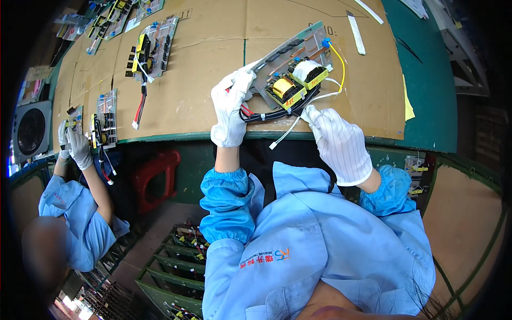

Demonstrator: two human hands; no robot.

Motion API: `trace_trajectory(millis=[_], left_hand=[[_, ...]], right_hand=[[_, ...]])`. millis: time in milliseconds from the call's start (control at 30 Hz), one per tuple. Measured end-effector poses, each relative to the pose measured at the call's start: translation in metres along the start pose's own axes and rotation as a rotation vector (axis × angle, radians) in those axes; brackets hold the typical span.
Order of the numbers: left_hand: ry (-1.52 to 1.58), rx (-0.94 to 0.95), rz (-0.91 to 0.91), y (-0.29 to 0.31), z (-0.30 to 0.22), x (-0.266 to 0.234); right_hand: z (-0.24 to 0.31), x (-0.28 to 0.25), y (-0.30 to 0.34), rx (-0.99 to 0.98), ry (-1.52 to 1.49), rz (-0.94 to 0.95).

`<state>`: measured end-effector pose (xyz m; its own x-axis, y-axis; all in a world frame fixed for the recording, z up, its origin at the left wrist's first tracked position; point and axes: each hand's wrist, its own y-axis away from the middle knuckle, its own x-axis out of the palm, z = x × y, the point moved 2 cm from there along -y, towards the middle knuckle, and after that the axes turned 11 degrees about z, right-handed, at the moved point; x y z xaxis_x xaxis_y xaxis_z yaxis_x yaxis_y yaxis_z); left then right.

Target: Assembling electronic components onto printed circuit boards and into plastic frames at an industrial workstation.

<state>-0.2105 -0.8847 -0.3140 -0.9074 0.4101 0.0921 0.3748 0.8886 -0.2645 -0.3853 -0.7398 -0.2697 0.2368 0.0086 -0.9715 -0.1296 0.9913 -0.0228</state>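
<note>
A green circuit board [280, 66] is tilted up at the front of the cardboard-covered bench. My gloved left hand [230, 109] is closed around its left end. Two yellow-banded transformers, one with a yellow top [287, 92] and one with a white top [309, 73], sit on the board. A black cable bundle [266, 116] with red wires loops along its lower edge. The fingertips of my gloved right hand [338, 143] pinch a white wire [288, 131] beside that bundle; its connector end hangs free. From the board's upper right corner a yellow wire [343, 65] curves down.
Another board [154, 50] with trailing cables lies left on the cardboard [208, 64]. At far left a co-worker's gloved hands [77, 144] handle a smaller board. White strips [356, 34] lie at the upper right. A red stool [156, 180] and green rack [178, 266] stand below the bench.
</note>
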Motion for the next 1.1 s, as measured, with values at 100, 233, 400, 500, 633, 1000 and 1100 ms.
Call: trace_trajectory(millis=[100,233,400,500,633,1000,1100], left_hand=[[0.04,-0.102,0.004,0.001,0.003,-0.006],[0.083,-0.178,-0.018,0.002,0.003,-0.006],[0.144,-0.19,-0.009,0.001,0.001,-0.006],[0.155,-0.201,0.019,0.0,0.003,-0.007],[-0.014,-0.02,0.04,0.006,0.01,-0.009],[0.045,0.008,-0.028,0.003,0.007,-0.002],[0.181,-0.12,0.009,0.003,0.001,-0.004]], right_hand=[[-0.001,0.002,0.002,-0.021,0.0,-0.037],[-0.001,0.003,0.002,-0.022,-0.013,-0.028],[-0.004,0.006,0.003,-0.034,-0.004,-0.038],[-0.005,0.006,0.002,-0.045,-0.002,-0.035],[-0.003,0.005,0.0,-0.049,0.012,-0.044],[-0.004,0.01,-0.001,-0.122,0.031,-0.089],[-0.005,0.008,-0.003,-0.082,0.054,-0.079]])
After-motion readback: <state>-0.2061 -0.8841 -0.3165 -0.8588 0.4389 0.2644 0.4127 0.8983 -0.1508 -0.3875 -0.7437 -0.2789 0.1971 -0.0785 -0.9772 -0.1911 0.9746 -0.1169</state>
